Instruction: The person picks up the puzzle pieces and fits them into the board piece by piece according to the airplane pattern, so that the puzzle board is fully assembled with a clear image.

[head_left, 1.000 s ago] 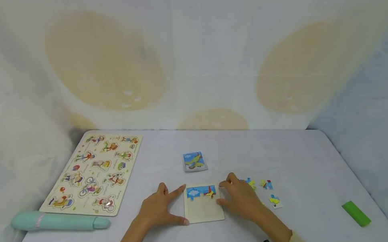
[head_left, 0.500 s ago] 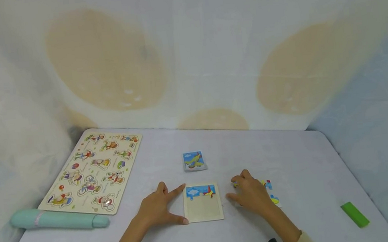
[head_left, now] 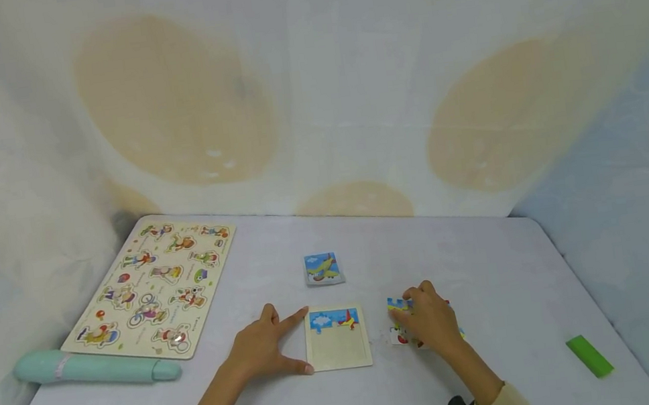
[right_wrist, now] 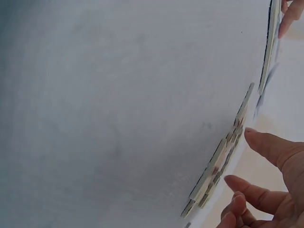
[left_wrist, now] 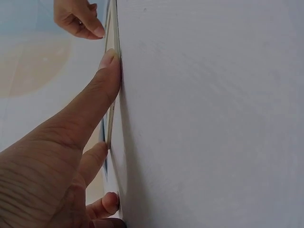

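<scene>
- Monitoring remotely, I see left hand [head_left: 259, 350]: thumb, forefinger spread against puzzle board [head_left: 339, 351].
- Right hand [head_left: 433, 321]: thumb, forefinger parted, grasping nothing, over puzzle pieces [head_left: 395, 303].

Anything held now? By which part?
Nothing visibly gripped. Left hand just touches the puzzle board at its left corners; right hand, over puzzle pieces, pinches none.

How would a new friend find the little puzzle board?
On the white table, look between the left hand and the right hand. The left hand touches the left edge of a small square puzzle board. Unlike the big board full of little pictures and the blue card behind it, it has one picture strip along the far side, with the rest bare.
</scene>
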The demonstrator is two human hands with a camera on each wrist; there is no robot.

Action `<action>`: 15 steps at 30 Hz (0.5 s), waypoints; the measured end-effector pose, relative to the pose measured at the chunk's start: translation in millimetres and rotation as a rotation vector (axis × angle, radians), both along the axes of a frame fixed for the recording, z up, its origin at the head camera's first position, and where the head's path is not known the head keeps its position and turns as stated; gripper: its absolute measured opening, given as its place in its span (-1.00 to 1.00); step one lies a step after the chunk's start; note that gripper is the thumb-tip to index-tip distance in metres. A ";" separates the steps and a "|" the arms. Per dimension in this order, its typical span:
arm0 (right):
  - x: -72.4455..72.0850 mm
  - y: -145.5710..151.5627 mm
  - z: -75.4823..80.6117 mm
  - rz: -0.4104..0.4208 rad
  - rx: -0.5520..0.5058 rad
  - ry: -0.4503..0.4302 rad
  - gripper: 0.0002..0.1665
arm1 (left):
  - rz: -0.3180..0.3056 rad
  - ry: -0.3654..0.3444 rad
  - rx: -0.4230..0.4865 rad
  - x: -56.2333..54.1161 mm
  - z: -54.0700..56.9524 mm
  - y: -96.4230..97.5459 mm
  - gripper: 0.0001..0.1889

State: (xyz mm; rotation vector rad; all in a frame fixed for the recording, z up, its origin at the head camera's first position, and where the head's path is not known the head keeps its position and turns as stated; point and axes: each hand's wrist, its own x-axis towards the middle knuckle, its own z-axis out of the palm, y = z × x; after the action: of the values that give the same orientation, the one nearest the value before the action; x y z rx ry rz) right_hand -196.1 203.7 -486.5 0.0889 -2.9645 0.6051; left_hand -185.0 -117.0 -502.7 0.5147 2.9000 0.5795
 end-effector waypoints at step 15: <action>-1.5 -8.3 -2.6 -0.001 0.048 0.045 -0.52 | 0.016 0.004 -0.013 -0.6 1.0 0.9 0.07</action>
State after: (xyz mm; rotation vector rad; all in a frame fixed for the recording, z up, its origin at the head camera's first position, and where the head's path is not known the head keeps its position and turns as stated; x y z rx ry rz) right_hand -197.6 195.4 -489.1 0.1045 -2.9356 0.5254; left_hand -185.6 -116.1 -501.7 0.4918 2.9123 0.5614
